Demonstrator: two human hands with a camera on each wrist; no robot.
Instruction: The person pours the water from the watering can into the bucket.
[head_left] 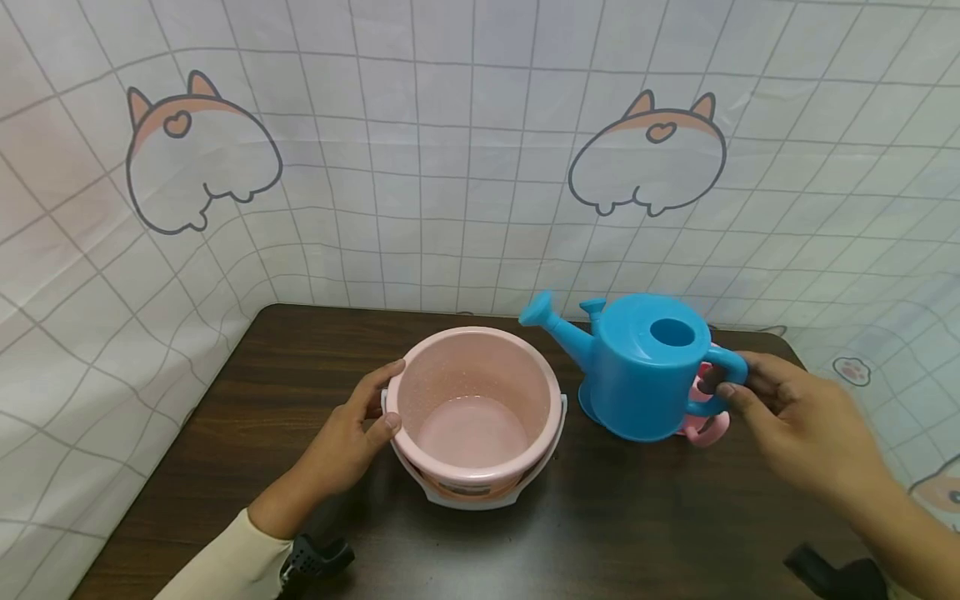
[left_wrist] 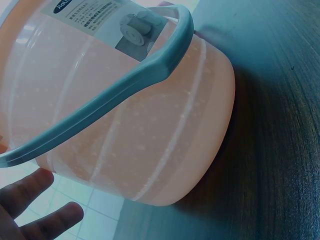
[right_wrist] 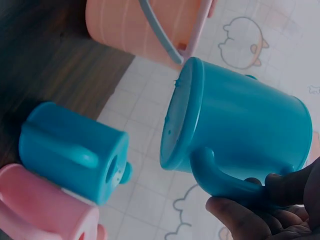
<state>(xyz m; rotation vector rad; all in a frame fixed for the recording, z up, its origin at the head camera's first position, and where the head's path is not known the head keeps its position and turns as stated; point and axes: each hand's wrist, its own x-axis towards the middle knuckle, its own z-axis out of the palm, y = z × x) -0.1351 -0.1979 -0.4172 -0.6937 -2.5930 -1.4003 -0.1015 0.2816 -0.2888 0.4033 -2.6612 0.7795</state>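
A pink bucket point(head_left: 480, 337) stands upright on the table, its pale handle point(left_wrist: 115, 95) folded down across the front side. My left hand point(head_left: 341, 446) grips its left rim, thumb on the near side and fingers farther back. To the right of the bucket, my right hand point(head_left: 802, 417) holds a blue watering can point(head_left: 645, 383) by its loop handle. That can is raised above the table, spout pointing left over the bucket's right side. Drops show on its underside in the right wrist view. Below it stand another blue watering can point(right_wrist: 70, 150) and a pink watering can point(right_wrist: 50, 200).
The dark wooden table point(head_left: 300, 358) runs back to a white grid-patterned cloth point(head_left: 435, 167) with cartoon drawings. This cloth also rises along the left and right sides. Small droplets lie on the bucket's inner wall.
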